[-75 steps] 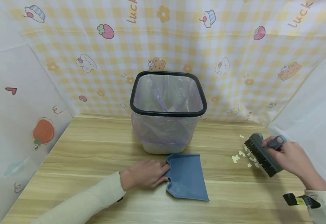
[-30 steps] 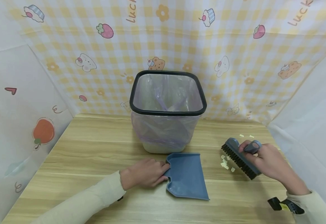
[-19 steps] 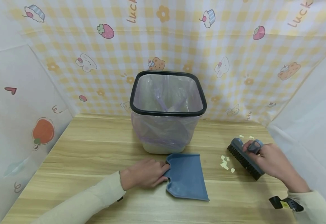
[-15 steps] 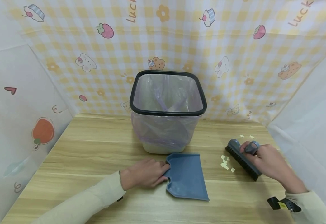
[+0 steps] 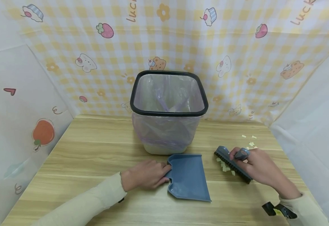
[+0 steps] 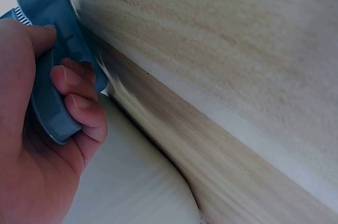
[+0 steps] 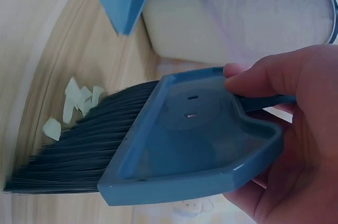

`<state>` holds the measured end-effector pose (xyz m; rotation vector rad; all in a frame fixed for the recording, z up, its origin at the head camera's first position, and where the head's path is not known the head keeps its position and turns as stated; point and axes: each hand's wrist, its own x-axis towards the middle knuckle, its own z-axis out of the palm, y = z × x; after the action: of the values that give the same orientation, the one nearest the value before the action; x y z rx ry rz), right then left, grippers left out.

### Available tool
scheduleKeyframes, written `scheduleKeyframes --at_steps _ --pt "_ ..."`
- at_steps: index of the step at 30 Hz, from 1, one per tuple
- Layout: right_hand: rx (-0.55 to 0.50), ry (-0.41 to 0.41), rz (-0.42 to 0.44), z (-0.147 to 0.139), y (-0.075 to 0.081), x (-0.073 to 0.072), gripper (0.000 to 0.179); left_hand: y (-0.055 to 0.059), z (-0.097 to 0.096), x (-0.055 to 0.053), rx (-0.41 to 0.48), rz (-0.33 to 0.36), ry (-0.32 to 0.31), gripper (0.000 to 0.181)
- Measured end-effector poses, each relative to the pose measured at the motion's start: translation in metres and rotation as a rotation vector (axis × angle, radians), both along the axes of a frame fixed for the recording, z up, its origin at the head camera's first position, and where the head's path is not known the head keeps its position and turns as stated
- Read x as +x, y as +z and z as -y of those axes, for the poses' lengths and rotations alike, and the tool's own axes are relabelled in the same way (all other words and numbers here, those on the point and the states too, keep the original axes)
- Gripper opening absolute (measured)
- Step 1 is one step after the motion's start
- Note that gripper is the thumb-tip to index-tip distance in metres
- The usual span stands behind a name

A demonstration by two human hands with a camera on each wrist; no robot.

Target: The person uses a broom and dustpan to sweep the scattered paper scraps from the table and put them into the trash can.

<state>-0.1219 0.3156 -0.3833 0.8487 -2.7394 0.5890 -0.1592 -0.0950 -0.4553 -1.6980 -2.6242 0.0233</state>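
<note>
A blue dustpan [image 5: 188, 177] lies flat on the wooden table [image 5: 96, 150], its mouth facing right. My left hand [image 5: 145, 174] grips its handle [image 6: 45, 60] at the left end. My right hand [image 5: 256, 164] grips a blue hand brush [image 5: 232, 163] with black bristles [image 7: 79, 139] down on the table. Small pale paper scraps [image 5: 225, 166] lie against the bristles, between brush and dustpan, and show in the right wrist view as paper scraps [image 7: 74, 105]. A few more scraps [image 5: 250, 141] lie behind the brush.
A bin [image 5: 168, 111] with a black rim and a clear purple liner stands just behind the dustpan. Patterned sheets wall in the table at the back and both sides. The white sheet at the right [image 5: 308, 131] is close to my right hand.
My right hand has swept the brush leftward, pushing the scraps closer to the dustpan. A few scraps stayed behind at the back right. The left hand and dustpan have not moved.
</note>
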Motion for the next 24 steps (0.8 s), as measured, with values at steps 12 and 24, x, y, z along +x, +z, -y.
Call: scheduleKeyframes --at_steps 12,24 --pt "-0.097 0.172 0.139 0.015 0.007 0.012 0.044 0.004 -0.001 0.001 -0.014 -0.003 0.008 0.031" --pt "0.012 -0.037 -0.108 0.005 0.008 0.021 0.028 0.005 -0.001 0.0 0.003 -0.005 -0.01 0.028"
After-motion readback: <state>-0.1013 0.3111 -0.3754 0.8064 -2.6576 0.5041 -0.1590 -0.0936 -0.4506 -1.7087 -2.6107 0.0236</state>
